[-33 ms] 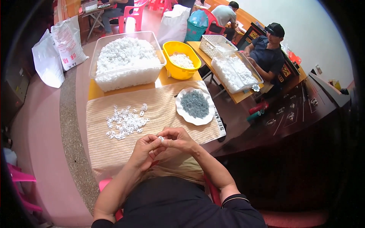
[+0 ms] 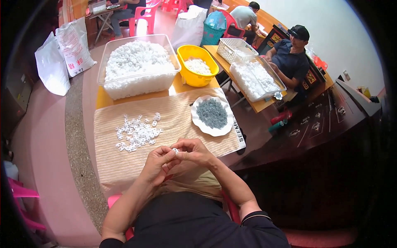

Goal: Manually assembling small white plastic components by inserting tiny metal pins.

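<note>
Close to the table's near edge, my left hand and my right hand meet, fingertips closed on one small white plastic piece. Thumbs and fingers of both hands cover most of it. Beyond my left hand lies a loose pile of small white plastic pieces with dark holes on a striped beige cloth. Past my right hand sits a white scalloped plate, heaped with small dark grey-green parts too fine to make out.
A large clear tub full of white pieces and a yellow basin stand at the table's far side. At right, a person sits behind another tub and a white basket. White sacks stand on the floor at left.
</note>
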Tool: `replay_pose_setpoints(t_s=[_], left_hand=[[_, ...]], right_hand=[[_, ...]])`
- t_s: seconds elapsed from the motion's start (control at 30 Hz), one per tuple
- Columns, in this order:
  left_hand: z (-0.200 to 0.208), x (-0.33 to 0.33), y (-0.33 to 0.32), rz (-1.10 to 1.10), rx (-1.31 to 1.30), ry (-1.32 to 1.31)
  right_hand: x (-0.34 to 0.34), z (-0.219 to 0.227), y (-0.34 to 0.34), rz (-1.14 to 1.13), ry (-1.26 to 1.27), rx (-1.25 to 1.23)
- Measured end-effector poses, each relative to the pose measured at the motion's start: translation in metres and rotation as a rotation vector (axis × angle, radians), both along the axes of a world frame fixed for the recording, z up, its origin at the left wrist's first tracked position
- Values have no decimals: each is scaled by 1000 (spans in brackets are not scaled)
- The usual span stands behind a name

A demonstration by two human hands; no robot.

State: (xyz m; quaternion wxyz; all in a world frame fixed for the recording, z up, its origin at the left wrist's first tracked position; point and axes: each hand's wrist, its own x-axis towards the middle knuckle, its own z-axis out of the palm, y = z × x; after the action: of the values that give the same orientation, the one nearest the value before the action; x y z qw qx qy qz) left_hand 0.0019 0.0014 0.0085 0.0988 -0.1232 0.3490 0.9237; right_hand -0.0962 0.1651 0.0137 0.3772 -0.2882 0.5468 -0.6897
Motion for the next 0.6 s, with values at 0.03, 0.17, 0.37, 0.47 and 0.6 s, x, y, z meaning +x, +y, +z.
replay_pose_setpoints(t_s=[0.03,0.17,0.37,0.47,0.6], left_hand=[[0,0,1,6,2,-8],[1,1,2,27,-2,-2],[-2,1,3,35,14,6],[-1,1,4,41,3,20],[-2,2,4,56,-15,21]], right_hand=[[-1,-1,1,-9,30,25],[-4,-7,2,-36,124,67],[2,8,0,-57,-2,59],[-1,1,1,-63,78,51],[1,3,1,-82,99,69]])
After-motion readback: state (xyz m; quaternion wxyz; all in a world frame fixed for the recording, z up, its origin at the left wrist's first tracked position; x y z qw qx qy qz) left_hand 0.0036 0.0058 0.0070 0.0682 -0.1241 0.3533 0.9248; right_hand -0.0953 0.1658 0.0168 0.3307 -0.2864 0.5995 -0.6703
